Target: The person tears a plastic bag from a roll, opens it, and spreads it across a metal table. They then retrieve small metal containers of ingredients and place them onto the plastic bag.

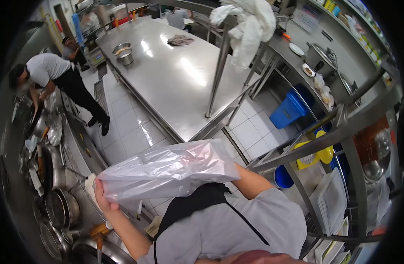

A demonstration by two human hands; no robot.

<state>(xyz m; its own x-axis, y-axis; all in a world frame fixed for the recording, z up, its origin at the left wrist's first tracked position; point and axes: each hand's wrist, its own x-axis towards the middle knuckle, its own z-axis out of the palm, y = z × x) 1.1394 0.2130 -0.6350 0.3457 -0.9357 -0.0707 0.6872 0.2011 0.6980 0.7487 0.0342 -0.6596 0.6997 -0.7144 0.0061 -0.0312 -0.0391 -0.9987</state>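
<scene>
centrally, a translucent plastic bag (162, 174) is held up crosswise in front of my black apron (191, 204), its film creased along its length. my left grip (104, 196) is closed on one end of the bag, the fingers bent about its edge. my right grip (202, 155) shows only as a pinkish shape through the film at the opposite end, where my forearm (247, 181) meets the bag; whether it is closed or spread i cannot tell.

beyond the bag stands a steel counter (166, 83), bearing a crumpled grey-brown cloth (180, 40) and, near its left edge, metal pots (125, 55). white cloths (250, 28) hang over a metal rail at the counter's right side. a blue bin (289, 109) stands further right, on the tiled floor (259, 127); nearer to me, yellow containers (325, 147) and upright white trays (330, 202) occupy the area by the metal rack (360, 193).

to my left, pans (63, 207) crowd the cooking range, just beside and below my left grip. further along it, a co-worker (47, 68) in a grey shirt and dark trousers bends over the cookware; another person (177, 20) appears past the far end of the counter.
</scene>
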